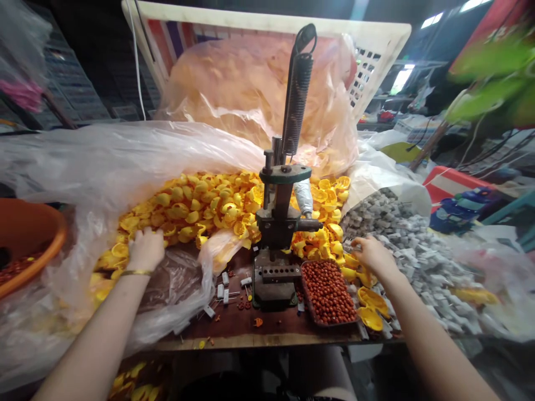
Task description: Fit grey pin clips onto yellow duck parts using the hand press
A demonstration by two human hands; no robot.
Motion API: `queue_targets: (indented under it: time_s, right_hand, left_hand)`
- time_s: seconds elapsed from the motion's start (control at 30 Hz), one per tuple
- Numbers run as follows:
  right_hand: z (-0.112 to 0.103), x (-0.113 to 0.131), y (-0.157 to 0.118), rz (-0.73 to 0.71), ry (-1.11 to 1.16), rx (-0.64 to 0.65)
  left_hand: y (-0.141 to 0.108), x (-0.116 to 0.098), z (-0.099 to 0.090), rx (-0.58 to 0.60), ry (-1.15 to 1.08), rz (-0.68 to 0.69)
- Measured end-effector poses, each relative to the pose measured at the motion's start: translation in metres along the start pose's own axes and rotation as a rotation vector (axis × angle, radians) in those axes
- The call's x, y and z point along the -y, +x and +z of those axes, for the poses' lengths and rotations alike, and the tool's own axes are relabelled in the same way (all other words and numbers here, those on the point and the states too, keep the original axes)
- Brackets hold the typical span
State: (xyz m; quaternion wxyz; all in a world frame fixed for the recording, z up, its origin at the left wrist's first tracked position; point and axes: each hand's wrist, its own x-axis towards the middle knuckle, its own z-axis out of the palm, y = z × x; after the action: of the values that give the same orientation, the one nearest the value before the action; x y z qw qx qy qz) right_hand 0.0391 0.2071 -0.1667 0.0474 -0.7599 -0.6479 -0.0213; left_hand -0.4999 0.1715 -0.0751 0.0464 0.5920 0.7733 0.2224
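My left hand (145,250), a yellow band at its wrist, reaches into the left side of a heap of yellow hollow plastic shells (196,200). Its fingers are bent down among the shells, and what they grip is hidden. On the other side, my right hand (371,255) is where yellow shells meet a pile of small grey-white blocks with wire leads (413,239). The fingers are curled inward with the tips close together; anything between them is too small to make out. Between the hands stands a dark green hand press (278,234) with a spring-wrapped lever.
A clear tray of small reddish-brown beads (328,292) sits right of the press base. Loose wired blocks (225,295) lie to its left. Plastic sheeting (125,150) drapes the left side, beside an orange basin (45,262). A white crate (376,61) holding a large bag rises behind.
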Motion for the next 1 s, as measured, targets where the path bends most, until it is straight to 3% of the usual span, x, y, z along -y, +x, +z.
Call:
queue_targets:
  time_s: [0.2, 0.3, 0.43, 0.53, 0.63, 0.83, 1.0]
  right_hand:
    - [-0.001, -0.005, 0.008, -0.02, 0.003, -0.021]
    - [-0.002, -0.008, 0.01, -0.032, 0.019, -0.057]
    - [-0.007, -0.005, 0.003, -0.015, 0.023, -0.106]
    - [-0.014, 0.002, -0.006, -0.015, 0.132, -0.267]
    - [-0.022, 0.007, -0.011, -0.062, 0.265, -0.37]
    - [-0.025, -0.003, -0.007, 0.06, 0.185, -0.244]
    - [-0.01, 0.011, 0.009, -0.041, 0.16, -0.109]
  left_hand:
    - [-0.039, 0.013, 0.015, -0.059, 0.081, 0.076]
    - [-0.061, 0.007, 0.024, -0.101, -0.288, -0.094]
    - [-0.093, -0.024, 0.047, 0.084, -0.922, -0.318]
    - [-0.114, -0.057, 0.065, 0.266, -1.116, -0.407]
    - [-0.13, -0.083, 0.079, 0.338, -1.187, -0.423]
    - [-0.15, -0.099, 0.099, 0.4, -1.251, -0.41]
    - [-0.157, -0.098, 0.097, 0.491, -1.359, -0.469]
